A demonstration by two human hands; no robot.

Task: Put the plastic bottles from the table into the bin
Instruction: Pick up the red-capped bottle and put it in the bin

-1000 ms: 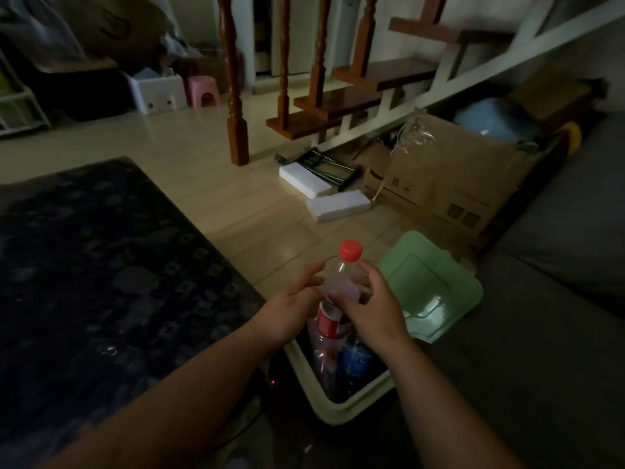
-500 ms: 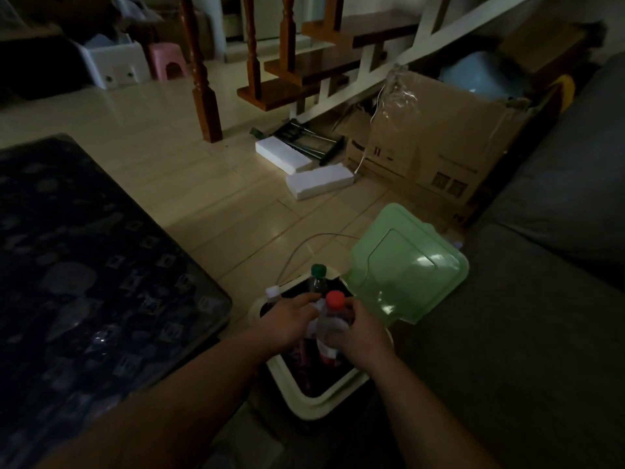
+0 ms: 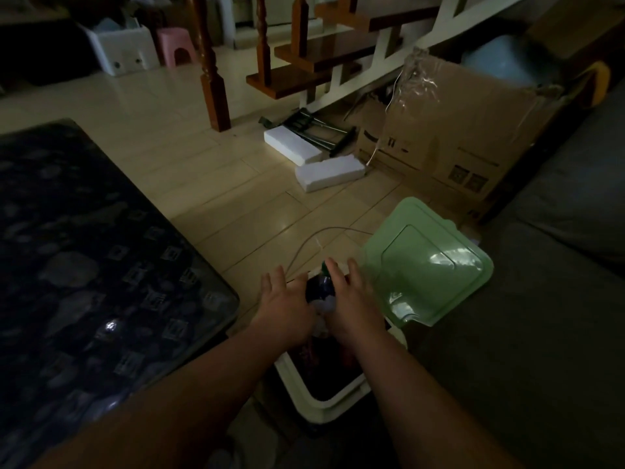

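A cream bin (image 3: 321, 406) stands on the floor between the dark table (image 3: 84, 282) and the grey sofa (image 3: 527, 333), its green lid (image 3: 426, 265) swung open to the right. Plastic bottles (image 3: 323, 301) stand inside it; a green cap and a blue label show between my hands. My left hand (image 3: 285, 306) and my right hand (image 3: 351, 304) hover over the bin's mouth, fingers spread and straight, palms down on the bottle tops. The red-capped bottle is hidden under my hands.
A large cardboard box (image 3: 449, 137) stands beyond the lid. Two white foam blocks (image 3: 324, 164) and a black metal frame lie on the tiled floor by the wooden stair post (image 3: 213, 79). A thin cable (image 3: 314, 235) runs to the bin.
The red-capped bottle went from being held above the bin down into it. Both hands let go of it and now lie flat with spread fingers over the bottles.
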